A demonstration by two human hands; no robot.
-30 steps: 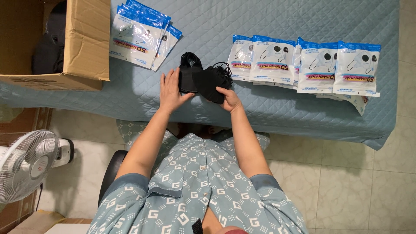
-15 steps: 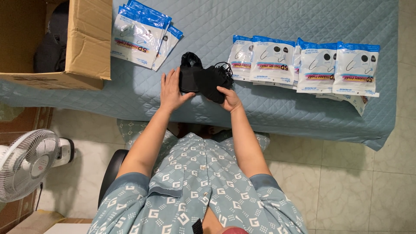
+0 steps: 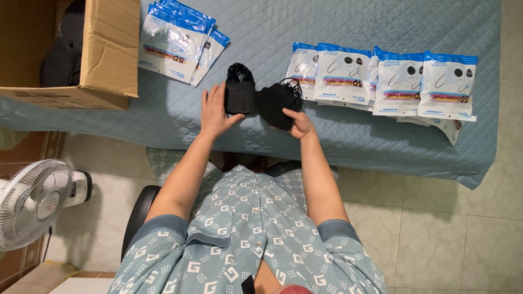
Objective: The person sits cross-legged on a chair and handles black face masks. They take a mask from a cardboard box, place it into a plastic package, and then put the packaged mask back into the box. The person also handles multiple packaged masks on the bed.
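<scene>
Left hand [image 3: 215, 111] fingers spread flat against black mask stack [image 3: 239, 93], right hand [image 3: 301, 124] gripping second black mask pile [image 3: 277, 102], blue-white packets [image 3: 389, 81] along bed [image 3: 338, 142] far edge, more packets [image 3: 174, 41] beside cardboard box [image 3: 109, 49]

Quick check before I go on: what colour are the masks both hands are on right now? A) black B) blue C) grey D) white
A: the left hand rests on a stack of black masks and the right hand holds another black bunch, both on the blue quilted cover.

Matt black cloth masks [image 3: 260, 98], quilted bedspread [image 3: 348, 136]
</scene>
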